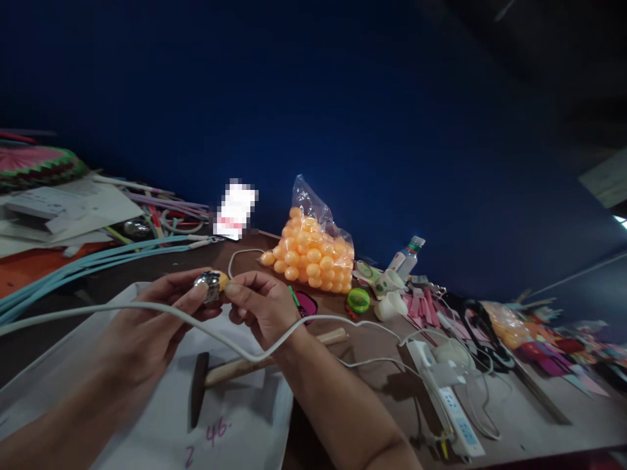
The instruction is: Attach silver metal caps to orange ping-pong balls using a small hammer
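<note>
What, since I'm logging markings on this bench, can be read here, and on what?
"46.": handwritten on the white sheet, near the hammer.
"2": handwritten on the same sheet, below and left of that.
Too small or blurred to read: bottle label.
Pixelated, unreadable: bright screen.

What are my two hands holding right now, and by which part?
Left fingers hold a silver piece by its left side; right fingers pinch a yellow piece at its right end. I can't tell if they're joined.

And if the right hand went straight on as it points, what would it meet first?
The right hand would probably meet the shiny silver piece, then the left hand; depth is unclear.
</note>
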### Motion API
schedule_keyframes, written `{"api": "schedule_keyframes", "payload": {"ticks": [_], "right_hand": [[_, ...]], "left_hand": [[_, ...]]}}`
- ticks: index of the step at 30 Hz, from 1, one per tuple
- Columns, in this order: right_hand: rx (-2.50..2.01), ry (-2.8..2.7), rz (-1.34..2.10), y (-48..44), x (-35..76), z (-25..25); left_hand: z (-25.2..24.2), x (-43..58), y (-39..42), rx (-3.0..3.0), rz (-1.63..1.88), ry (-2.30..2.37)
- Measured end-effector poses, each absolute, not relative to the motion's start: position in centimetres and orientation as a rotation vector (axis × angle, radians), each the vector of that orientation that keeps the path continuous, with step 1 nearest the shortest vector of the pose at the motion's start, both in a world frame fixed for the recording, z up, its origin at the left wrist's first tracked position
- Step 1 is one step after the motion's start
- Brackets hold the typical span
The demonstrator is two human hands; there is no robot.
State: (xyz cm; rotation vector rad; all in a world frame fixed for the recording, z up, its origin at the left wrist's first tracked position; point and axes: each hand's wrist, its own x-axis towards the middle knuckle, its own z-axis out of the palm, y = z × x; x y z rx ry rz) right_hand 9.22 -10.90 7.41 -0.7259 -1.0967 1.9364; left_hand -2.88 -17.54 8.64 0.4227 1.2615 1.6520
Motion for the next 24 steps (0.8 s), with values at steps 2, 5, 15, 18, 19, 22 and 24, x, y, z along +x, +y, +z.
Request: {"api": "schedule_keyframes", "payload": {"ticks": [2,5,15,18,19,22,24], "right_hand": [[-0.739,-1.108,1.93,-10.9,9.2,7.4],[-0.747,-1.116,1.928,-10.8,9.2,7.5],[-0.784,-1.158,1.905,-10.7,9.3,7.5],[-0.796,-1.169,1.893,-10.7,9.3,7.4],[-0.799,-1.172,1.892,-10.7,9.3,7.4],[-0.805,-1.18,1.887,-10.7,9.3,7.3],[-0.806,-1.181,1.876,-10.6,9.3,7.2]], "left_hand": [[8.2,-2.9,-17.6,0.442,1.662,1.244],[7.8,-2.8,-17.6,0.462,1.71,1.242],[8.3,-3.2,-18.0,0.708,1.664,1.493],[7.8,-3.4,-18.0,0.739,1.657,1.493],[7.5,-3.6,-18.0,0.757,1.651,1.489],[6.4,-4.0,-17.8,0.794,1.636,1.474],[5.9,-4.1,-17.6,0.771,1.643,1.448]]}}
